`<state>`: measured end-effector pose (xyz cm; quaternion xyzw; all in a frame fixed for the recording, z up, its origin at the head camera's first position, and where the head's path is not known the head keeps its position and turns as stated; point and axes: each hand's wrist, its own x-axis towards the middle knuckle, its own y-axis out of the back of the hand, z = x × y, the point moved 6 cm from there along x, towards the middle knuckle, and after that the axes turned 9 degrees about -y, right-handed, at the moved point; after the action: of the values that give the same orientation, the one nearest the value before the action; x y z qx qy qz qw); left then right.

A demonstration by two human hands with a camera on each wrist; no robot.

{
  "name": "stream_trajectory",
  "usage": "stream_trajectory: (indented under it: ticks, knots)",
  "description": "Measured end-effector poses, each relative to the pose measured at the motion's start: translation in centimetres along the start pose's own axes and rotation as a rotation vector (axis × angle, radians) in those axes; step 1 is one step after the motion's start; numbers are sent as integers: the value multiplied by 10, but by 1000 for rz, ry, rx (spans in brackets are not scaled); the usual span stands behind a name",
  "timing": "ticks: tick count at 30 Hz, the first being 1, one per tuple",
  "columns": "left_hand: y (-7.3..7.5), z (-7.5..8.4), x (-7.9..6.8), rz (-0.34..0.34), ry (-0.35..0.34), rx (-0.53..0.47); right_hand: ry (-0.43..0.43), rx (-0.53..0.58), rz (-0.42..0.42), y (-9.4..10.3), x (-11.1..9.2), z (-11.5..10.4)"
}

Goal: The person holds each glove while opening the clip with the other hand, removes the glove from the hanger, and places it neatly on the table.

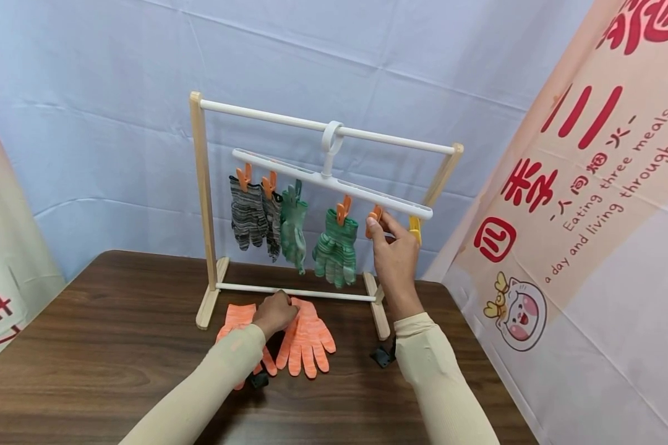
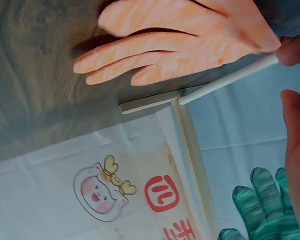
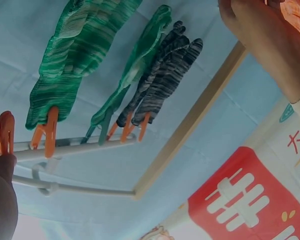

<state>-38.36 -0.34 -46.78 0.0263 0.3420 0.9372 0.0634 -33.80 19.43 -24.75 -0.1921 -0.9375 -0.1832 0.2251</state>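
My right hand [image 1: 396, 262] is raised to the white hanger bar [image 1: 328, 180]. Its thumb and fingers pinch an orange clothespin [image 1: 373, 221] that hangs from the bar. My left hand [image 1: 277, 312] is low at the cuffs of two orange gloves on the table. In the left wrist view its fingertips are right at the cuff of one orange glove [image 2: 205, 42], with the thumb apart. The other orange glove [image 1: 238, 316] lies partly under the left hand and sleeve. A green glove [image 1: 336, 250] hangs from an orange clothespin [image 1: 342, 210] just left of my right hand.
Another green glove [image 1: 293, 228] and two grey striped gloves [image 1: 248, 213] hang further left. A yellow clothespin [image 1: 415, 230] is behind my right hand. The hanger hooks on a wooden rack [image 1: 203, 198] with white rods, standing on a brown table [image 1: 100, 334] before a cloth backdrop.
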Motion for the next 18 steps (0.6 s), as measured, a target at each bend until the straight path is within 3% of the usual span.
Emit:
stream_trajectory:
  ticks: [6, 12, 18]
  knots:
    - [13, 18, -4, 83, -72, 106, 6, 14, -16, -1, 1, 2]
    - [27, 41, -7, 139, -129, 91, 20, 17, -25, -2, 0, -1]
    - [51, 73, -18, 271, -236, 76, 22, 22, -27, -1, -2, -3]
